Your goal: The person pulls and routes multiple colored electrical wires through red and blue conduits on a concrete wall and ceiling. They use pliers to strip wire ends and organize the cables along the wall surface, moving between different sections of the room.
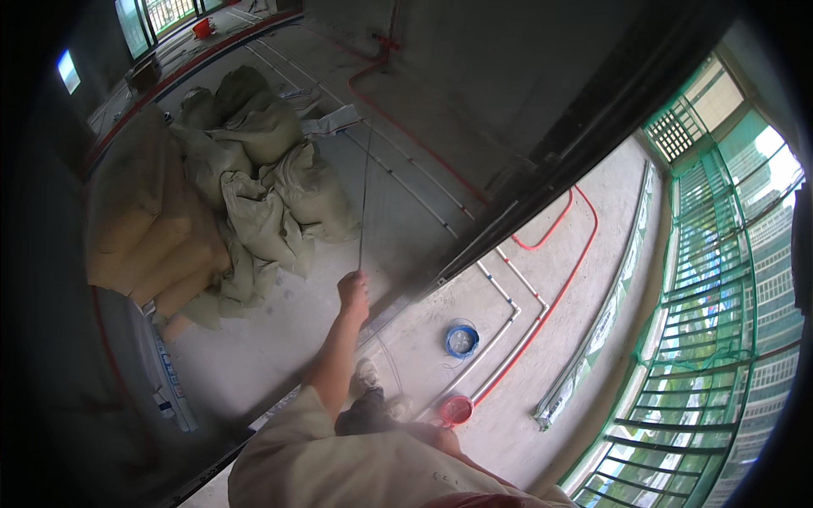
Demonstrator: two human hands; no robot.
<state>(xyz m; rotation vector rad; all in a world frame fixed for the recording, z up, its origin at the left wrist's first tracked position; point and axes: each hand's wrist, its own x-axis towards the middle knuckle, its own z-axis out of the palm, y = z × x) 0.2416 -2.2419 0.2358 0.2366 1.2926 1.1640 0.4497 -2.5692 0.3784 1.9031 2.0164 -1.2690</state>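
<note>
Head view: a thin dark line (365,199) is held in the closed left hand (354,292), extending toward 12 o'clock. Right of it, at 4 o'clock, the right hand (439,437) is noted beside a red bucket (456,411); its grip cannot be determined. Line handling is judged in hand; steady control appears required.

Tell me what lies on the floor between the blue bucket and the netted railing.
In the head view: two white pipes, a red pipe beside them, then a long bundle nearest the railing.
</note>
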